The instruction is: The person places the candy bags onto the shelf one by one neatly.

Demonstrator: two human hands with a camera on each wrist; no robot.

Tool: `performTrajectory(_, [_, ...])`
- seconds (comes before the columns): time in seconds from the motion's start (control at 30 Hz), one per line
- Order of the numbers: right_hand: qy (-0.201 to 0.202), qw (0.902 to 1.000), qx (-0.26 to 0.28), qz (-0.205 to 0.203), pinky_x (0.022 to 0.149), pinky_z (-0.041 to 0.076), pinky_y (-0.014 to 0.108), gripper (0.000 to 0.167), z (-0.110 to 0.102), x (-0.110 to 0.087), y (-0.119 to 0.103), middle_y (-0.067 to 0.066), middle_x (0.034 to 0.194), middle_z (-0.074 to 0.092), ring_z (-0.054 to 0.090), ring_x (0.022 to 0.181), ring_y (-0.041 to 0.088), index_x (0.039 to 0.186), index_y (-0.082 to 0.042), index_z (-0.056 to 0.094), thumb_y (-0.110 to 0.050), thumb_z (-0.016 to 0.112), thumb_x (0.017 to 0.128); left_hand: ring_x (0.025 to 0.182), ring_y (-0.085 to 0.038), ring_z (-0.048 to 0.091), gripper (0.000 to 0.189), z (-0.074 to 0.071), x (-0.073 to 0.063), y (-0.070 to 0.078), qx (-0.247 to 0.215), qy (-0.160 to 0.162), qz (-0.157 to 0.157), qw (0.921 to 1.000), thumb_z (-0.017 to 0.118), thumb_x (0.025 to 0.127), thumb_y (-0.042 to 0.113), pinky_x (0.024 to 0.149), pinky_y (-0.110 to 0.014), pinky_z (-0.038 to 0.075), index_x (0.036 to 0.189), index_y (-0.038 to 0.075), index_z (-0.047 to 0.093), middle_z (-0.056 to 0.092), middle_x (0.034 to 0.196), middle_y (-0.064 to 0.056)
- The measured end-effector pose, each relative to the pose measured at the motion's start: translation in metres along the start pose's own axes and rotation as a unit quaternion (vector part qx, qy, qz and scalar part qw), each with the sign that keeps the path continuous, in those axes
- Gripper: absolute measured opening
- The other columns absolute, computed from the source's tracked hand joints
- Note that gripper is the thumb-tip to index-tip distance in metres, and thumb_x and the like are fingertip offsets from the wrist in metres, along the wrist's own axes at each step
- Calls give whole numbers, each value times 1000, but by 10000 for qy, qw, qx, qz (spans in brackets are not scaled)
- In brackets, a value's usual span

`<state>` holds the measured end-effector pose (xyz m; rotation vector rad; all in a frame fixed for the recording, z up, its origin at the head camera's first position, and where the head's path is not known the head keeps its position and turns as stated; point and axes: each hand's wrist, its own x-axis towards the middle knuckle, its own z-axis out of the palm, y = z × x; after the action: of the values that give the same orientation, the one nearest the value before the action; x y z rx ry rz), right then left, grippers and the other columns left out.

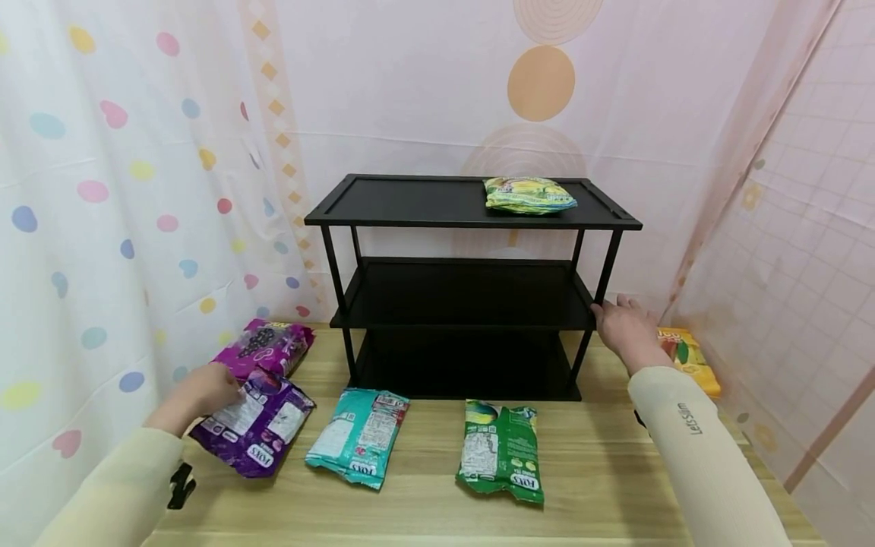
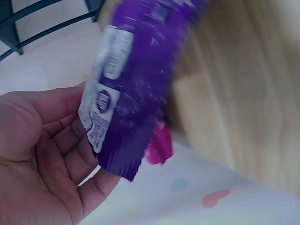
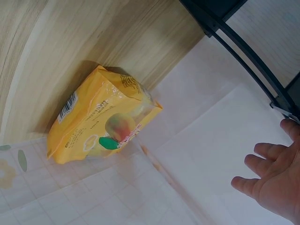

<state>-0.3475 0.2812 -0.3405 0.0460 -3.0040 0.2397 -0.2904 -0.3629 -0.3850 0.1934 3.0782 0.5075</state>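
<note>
My left hand (image 1: 208,391) pinches the edge of a dark purple candy bag (image 1: 258,425) marked FOX'S. In the left wrist view the thumb and fingers take that bag's edge, and the bag hangs tilted. Behind it lies a magenta bag with grapes (image 1: 270,343). My right hand (image 1: 629,330) is at the right side of a black three-tier shelf (image 1: 458,296). Its fingers look spread in the right wrist view, with a fingertip at the frame. Near that hand lies a yellow mango candy bag (image 3: 103,122).
A teal FOX'S bag (image 1: 360,437) and a green FOX'S bag (image 1: 501,452) lie on the wooden table (image 1: 588,486) before the shelf. A yellow-green bag (image 1: 528,195) rests on the top tier. Patterned curtains (image 1: 424,83) hang behind and at both sides.
</note>
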Motion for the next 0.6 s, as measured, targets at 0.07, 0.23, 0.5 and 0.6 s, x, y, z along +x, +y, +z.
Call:
performTrajectory(0.07, [14, 10000, 26, 16, 103, 25, 71, 55, 0, 0, -1, 32, 142, 41, 33, 132, 50, 141, 6, 47, -33, 24, 110, 57, -17, 47, 20, -8, 0, 2, 111, 33, -2, 9999, 68, 77, 11, 55, -33, 40, 61, 9, 56, 52, 60, 0])
performTrajectory(0.23, [31, 10000, 12, 9, 103, 26, 71, 53, 0, 0, 0, 31, 135, 45, 36, 129, 49, 140, 6, 49, -31, 25, 110, 59, -21, 50, 18, -23, -4, 9, 359, 96, -99, 9993, 69, 75, 11, 55, -36, 42, 64, 8, 55, 54, 63, -4])
performTrajectory(0.5, [13, 10000, 4, 17, 105, 22, 71, 53, 1, 1, 0, 32, 144, 39, 31, 135, 50, 141, 7, 47, -30, 25, 110, 61, -26, 52, 5, -29, -8, 19, 855, 323, -306, 9953, 60, 72, 2, 54, -41, 46, 70, 4, 56, 59, 70, -11])
performTrajectory(0.6, [28, 10000, 14, -12, 105, 22, 72, 53, 1, 1, -1, 33, 143, 40, 32, 134, 51, 140, 7, 47, -30, 25, 110, 61, -26, 53, 4, -26, -8, 26, 1020, 359, -224, 9939, 58, 73, -2, 54, -42, 47, 73, 2, 58, 60, 70, -11])
